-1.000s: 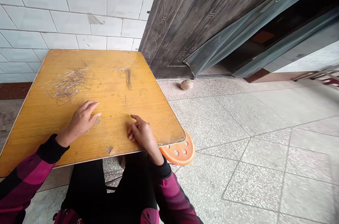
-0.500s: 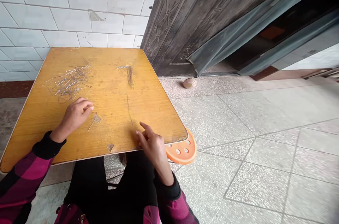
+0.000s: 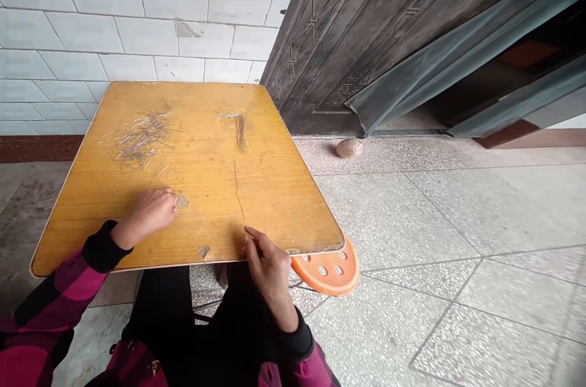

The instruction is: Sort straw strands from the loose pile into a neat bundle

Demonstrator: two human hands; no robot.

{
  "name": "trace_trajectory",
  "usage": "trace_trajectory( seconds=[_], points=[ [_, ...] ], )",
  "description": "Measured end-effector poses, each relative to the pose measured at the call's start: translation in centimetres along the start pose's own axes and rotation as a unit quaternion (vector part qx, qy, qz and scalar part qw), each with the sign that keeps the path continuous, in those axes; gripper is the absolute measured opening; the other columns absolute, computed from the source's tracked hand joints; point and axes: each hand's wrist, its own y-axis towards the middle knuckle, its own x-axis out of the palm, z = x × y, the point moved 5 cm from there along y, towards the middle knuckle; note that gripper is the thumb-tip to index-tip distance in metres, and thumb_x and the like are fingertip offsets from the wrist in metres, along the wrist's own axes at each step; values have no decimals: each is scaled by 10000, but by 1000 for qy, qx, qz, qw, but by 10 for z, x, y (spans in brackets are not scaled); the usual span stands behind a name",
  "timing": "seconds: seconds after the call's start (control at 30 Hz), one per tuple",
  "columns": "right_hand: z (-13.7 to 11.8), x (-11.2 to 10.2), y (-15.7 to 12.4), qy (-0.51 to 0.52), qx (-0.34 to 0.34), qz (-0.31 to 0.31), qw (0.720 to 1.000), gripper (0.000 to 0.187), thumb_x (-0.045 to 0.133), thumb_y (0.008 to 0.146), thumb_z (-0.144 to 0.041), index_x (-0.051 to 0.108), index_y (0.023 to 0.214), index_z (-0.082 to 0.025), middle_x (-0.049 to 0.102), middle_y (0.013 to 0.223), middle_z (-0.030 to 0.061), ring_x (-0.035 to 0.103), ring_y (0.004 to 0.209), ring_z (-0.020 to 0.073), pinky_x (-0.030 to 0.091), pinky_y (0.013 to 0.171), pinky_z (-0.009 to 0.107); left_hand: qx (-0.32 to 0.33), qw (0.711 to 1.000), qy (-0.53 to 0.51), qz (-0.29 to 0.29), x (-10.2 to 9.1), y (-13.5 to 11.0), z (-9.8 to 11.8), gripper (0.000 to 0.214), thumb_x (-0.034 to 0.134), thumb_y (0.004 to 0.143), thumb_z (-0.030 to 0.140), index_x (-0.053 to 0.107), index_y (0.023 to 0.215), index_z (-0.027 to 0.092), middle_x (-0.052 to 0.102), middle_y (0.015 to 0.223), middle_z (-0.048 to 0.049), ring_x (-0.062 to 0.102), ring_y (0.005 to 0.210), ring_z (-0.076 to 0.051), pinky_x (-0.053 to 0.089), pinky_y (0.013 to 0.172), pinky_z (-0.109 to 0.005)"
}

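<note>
On the yellow table [image 3: 279, 204], your left hand [image 3: 146, 214] curls by a chipped patch [image 3: 182, 201], and you cannot tell if it holds anything; your right hand [image 3: 270, 271] sits half open at the near edge, empty. Thin wires [image 3: 141, 138] lie in a loose pile beyond.

Beyond the left fingers [image 3: 170, 199] lies what looks like silvery wire [image 3: 141, 140], on a honey-yellow wood-grain tabletop [image 3: 284, 204]. Right of the right fingers [image 3: 256, 246], an orange stool rim [image 3: 332, 274] shows white dots. Behind the fingers, magenta-and-black checked sleeves [image 3: 55, 289] meet black cuffs [image 3: 103, 246].
</note>
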Motion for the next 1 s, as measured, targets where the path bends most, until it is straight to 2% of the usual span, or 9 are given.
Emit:
trace_trajectory(
  seconds=[0.1,0.23,0.4,0.53,0.6,0.7,0.77,0.87,1.0],
  points=[
    [-10,-3,-2,37,2,-2,999,260,505,932,-327,689,1051,-187,737,769,66,702,673,193,570,660,318,8,999,-20,25,-6,-2,3,199,485,666,83,437,505,189,509,583,-19,429,507,-135,232,499,-286],
    [-27,2,6,92,-7,-33,995,235,522,925,-321,685,1042,-199,721,767,57,682,667,181,563,663,315,40,977,-207,22,-32,-3,3,179,498,724,142,503,548,181,502,595,11,449,526,-104,327,521,-245],
    [-47,24,33,188,-28,-81,978,247,539,909,-314,635,1107,-201,671,1009,81,654,782,155,552,668,278,60,878,-473,-41,-50,-7,-1,219,540,792,281,530,598,179,517,625,-11,485,596,-126,419,581,-277],
    [-57,44,50,252,-15,-102,962,319,574,883,-332,599,1171,-197,612,1170,101,621,767,130,550,673,275,42,771,-636,-21,-46,-4,-10,318,585,765,376,464,539,188,433,569,-11,458,578,-141,433,572,-329],
    [-60,57,52,335,29,-155,929,343,554,892,-364,582,1194,-205,627,1185,95,624,728,121,554,631,268,21,744,-668,-3,-41,-1,-14,347,606,750,423,457,543,187,411,570,-5,437,560,-131,436,566,-332],
    [-69,72,50,494,100,-227,833,396,586,865,-389,559,1228,-232,621,1247,81,664,790,132,582,636,272,3,742,-670,11,-34,2,-18,321,608,757,429,485,589,184,432,594,-7,443,569,-128,448,590,-340],
    [-75,77,52,566,138,-230,779,424,643,825,-389,571,1210,-229,625,1255,79,684,861,148,598,693,288,11,758,-652,10,-32,2,-16,287,593,771,394,505,604,179,459,605,-15,472,607,-143,454,624,-350],
    [-78,79,58,619,190,-198,736,383,674,808,-376,602,1144,-206,649,1226,81,691,939,163,594,793,314,49,806,-590,-4,-31,1,-7,247,563,789,330,521,602,175,502,638,-27,490,645,-152,450,643,-338],
    [-77,82,64,640,234,-189,708,256,653,833,-367,645,1001,-174,705,1088,80,697,909,154,576,853,322,137,867,-478,-14,-34,-2,15,191,542,808,265,534,638,179,522,651,-10,499,659,-144,445,656,-301]
  ],
)
